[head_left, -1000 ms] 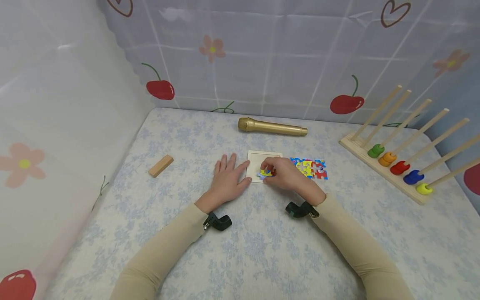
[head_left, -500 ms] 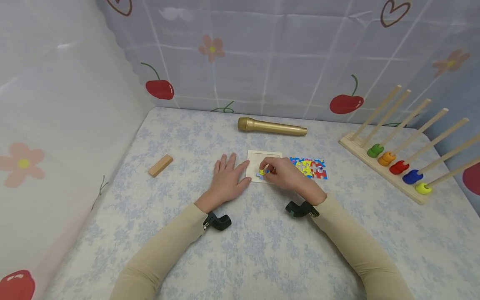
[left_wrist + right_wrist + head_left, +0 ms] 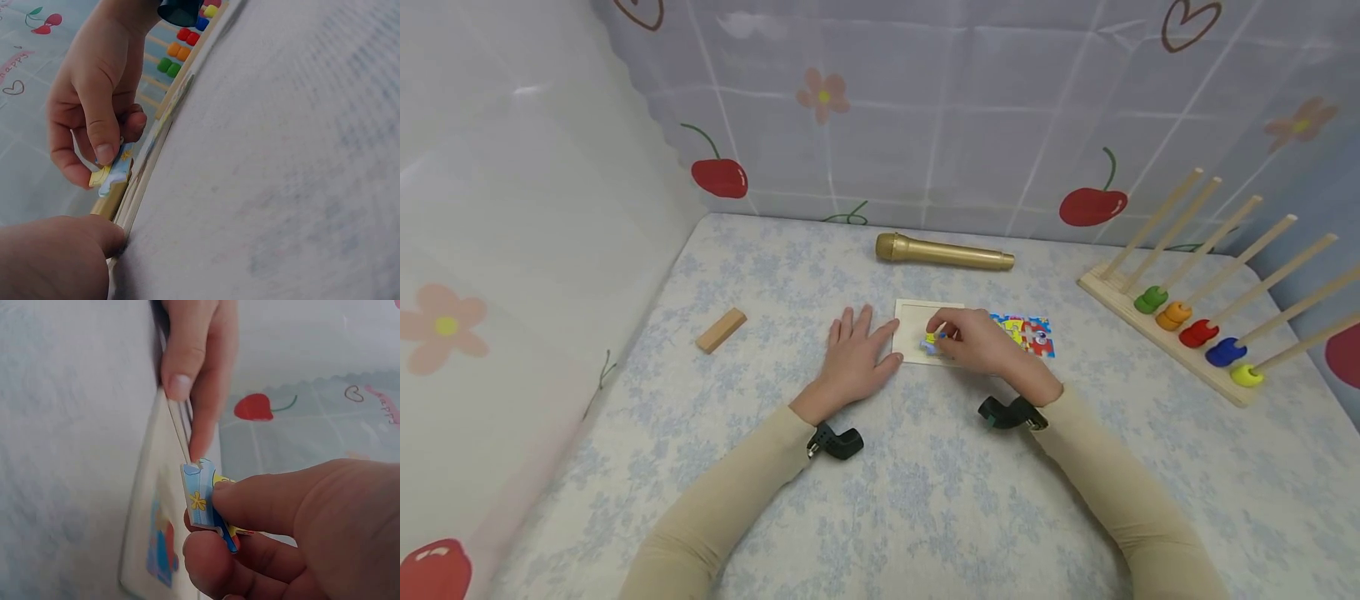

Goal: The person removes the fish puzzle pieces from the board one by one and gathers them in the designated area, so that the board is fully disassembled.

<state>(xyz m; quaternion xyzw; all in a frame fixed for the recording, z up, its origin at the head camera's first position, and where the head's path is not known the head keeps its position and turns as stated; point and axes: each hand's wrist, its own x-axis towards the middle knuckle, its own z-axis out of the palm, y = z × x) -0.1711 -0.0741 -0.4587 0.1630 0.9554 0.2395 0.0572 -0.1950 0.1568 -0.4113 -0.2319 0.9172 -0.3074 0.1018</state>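
My right hand [image 3: 973,340] pinches jigsaw puzzle pieces [image 3: 203,494] between thumb and fingers, close over a pale wooden puzzle tray [image 3: 908,329]. They show light blue with a yellow starfish-like mark, plus some yellow and red. In the right wrist view another piece [image 3: 161,547], blue and red, lies in the tray. Fingers spread, my left hand [image 3: 853,358] rests on the table, its thumb and index finger at the tray's left edge. Several joined puzzle pieces [image 3: 1037,336] in blue, yellow and red lie to the right of the tray, partly hidden by my right hand.
A gold microphone [image 3: 947,252] lies behind the tray. To the left is a small wooden block [image 3: 722,331]. A wooden peg rack [image 3: 1172,337] with upright rods and coloured beads stands at the right. A patterned curtain [image 3: 925,108] hangs behind the table.
My right hand has shifted slightly right with the held pieces, covering more of the joined puzzle pieces. The left hand stays in place.
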